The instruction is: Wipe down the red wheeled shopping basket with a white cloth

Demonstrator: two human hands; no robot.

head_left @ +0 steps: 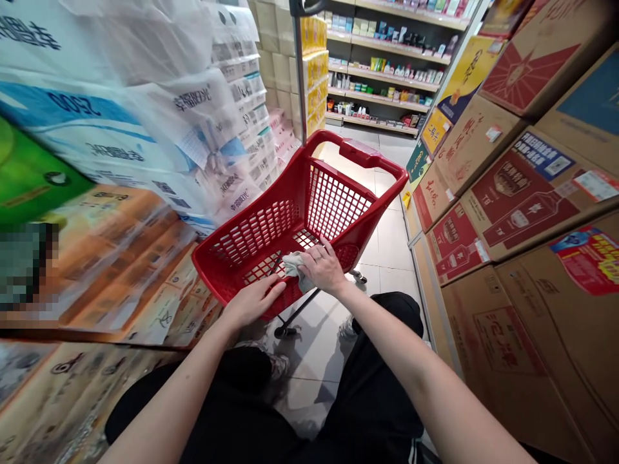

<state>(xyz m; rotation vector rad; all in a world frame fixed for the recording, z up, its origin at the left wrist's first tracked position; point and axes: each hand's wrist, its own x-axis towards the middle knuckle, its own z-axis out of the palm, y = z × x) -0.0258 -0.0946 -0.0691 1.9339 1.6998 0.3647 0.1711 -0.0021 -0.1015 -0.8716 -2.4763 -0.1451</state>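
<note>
**While the left hand (pixel 251 301) lies on the rim, the right hand (pixel 323 267) clutches a cloth (pixel 293 265) in the red basket (pixel 338 206)**

Where the aisle's left side rises, stacked packs of paper goods (pixel 145 129) in printed plastic wrap fill the view, white and blue ones above, orange ones below. Just right of them, the left hand lies flat, its fingers stretched out over the near rim of the basket, loose and grasping nothing. The basket, red plastic with slotted walls, stands tilted on the tiled floor (pixel 391 245), its open mouth turned toward the person. A black frame (pixel 290 322) shows under it, and a grey pole (pixel 300 71) rises behind it. Inside, against the slotted plastic close to the near rim, sits the pale grey cloth, crumpled. The right hand is folded over it, fingers curled, gripping the cloth and pressing it to the basket's inside. Both bare forearms reach forward over knees in dark trousers. Further right, brown cartons (pixel 522 200) with red and blue printing stand stacked in a wall along the aisle. At the far end, beyond the basket, shelves (pixel 387 77) carry rows of small packaged goods.
</note>
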